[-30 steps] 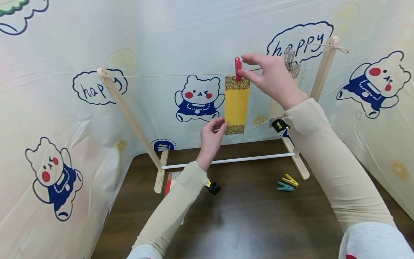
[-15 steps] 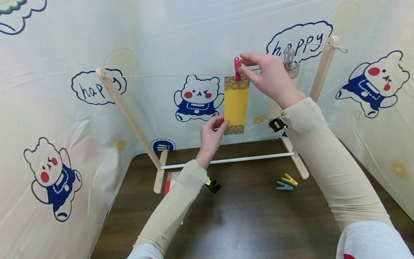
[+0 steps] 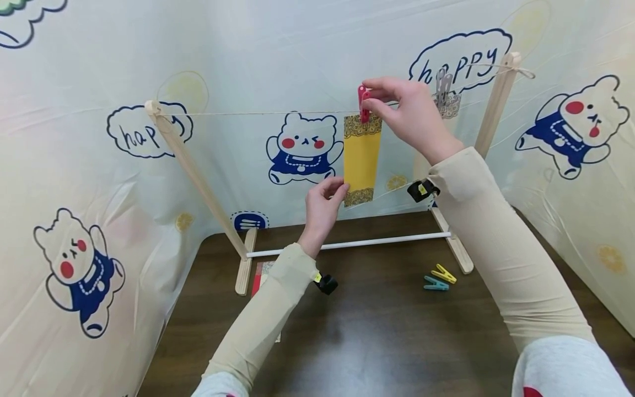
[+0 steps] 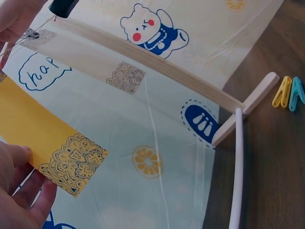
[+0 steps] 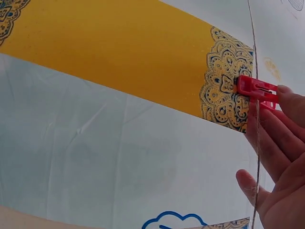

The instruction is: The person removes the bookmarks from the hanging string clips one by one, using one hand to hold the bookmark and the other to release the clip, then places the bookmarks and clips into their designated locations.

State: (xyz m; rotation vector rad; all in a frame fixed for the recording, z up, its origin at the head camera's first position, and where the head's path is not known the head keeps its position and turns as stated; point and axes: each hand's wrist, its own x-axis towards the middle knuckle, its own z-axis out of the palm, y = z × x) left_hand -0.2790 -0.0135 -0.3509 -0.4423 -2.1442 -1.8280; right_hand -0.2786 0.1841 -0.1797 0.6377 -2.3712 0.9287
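Note:
A yellow card (image 3: 361,160) with dark lace-patterned ends hangs upright at a thin string (image 3: 248,113). At its top edge a red clothespin (image 5: 257,88) clips the card and string. My right hand (image 3: 409,113) pinches the clothespin's handles between thumb and fingers. Lower down, my left hand (image 3: 321,212) holds the card's left edge near the bottom; in the left wrist view the thumb lies on the front of the card and fingers show below its edge. Behind my right hand a pale patterned card (image 4: 126,77) hangs from a grey clip (image 3: 443,88).
A wooden rack with a left post (image 3: 190,171), a right post (image 3: 498,105) and a white crossbar (image 3: 387,241) stands on the dark table (image 3: 377,331). Yellow (image 3: 443,273) and teal (image 3: 436,284) clothespins lie at right. Beneath my left forearm is a partly hidden red-edged card (image 3: 256,278).
My right fingers have shifted slightly left, further over the red clothespin's handles. My left hand and the yellow card stay nearly where they were.

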